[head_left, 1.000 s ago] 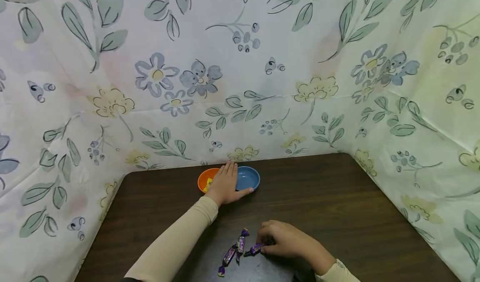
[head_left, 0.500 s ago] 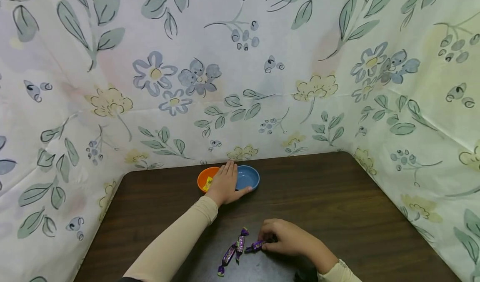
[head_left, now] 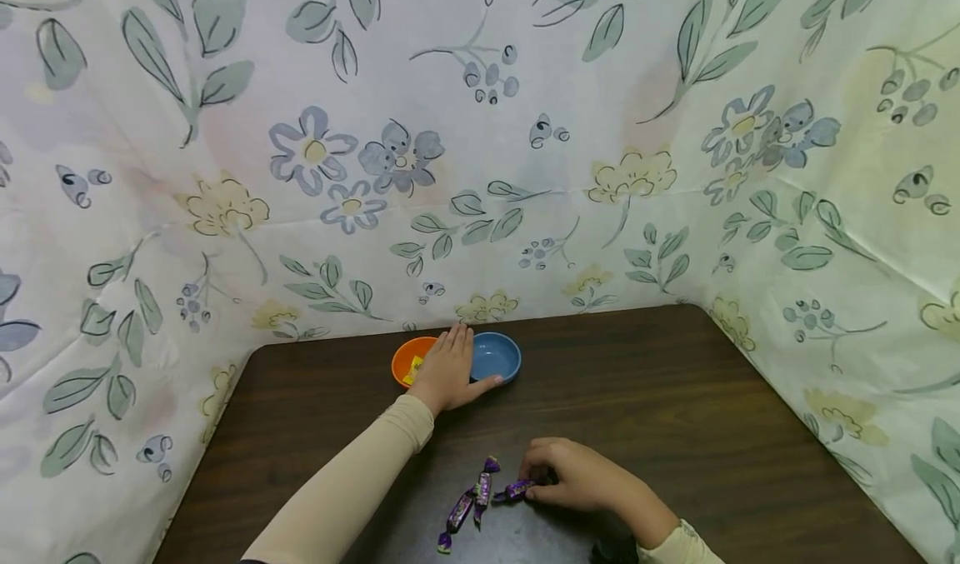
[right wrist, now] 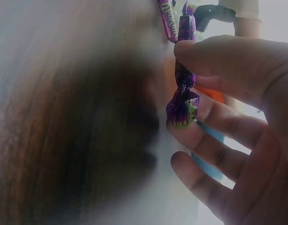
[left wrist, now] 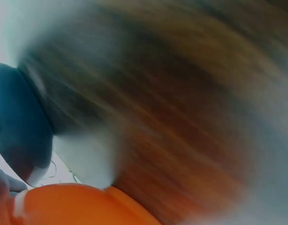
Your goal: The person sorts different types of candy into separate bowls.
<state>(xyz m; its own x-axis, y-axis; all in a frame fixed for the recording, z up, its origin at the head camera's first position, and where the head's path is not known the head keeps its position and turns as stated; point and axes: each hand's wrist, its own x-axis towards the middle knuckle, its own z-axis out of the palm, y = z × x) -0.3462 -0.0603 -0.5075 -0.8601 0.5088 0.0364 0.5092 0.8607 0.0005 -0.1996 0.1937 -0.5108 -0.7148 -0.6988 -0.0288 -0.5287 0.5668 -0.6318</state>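
My right hand (head_left: 573, 474) pinches a purple-wrapped candy (right wrist: 185, 70) between thumb and fingers, low over the table; its twisted wrapper end hangs below the thumb in the right wrist view. Just left of it lie two more purple candies, one (head_left: 483, 489) nearly upright in view and one (head_left: 459, 512) slanted, their ends touching or overlapping. At the table's far side my left hand (head_left: 447, 372) lies with straight fingers across the meeting edges of an orange bowl (head_left: 408, 351) and a blue bowl (head_left: 502, 359). A yellow-wrapped piece (head_left: 412, 370) shows inside the orange bowl, partly hidden by the hand.
The dark wood-grain table (head_left: 637, 381) runs back to a floral cloth (head_left: 465, 156) hanging behind and along both sides. A dark object (head_left: 613, 550), cut off by the frame, sits beneath my right wrist.
My right hand has shifted slightly right and away with the candy pinched, drawing it a little farther from the other two. The left hand has stayed almost still at the bowls.
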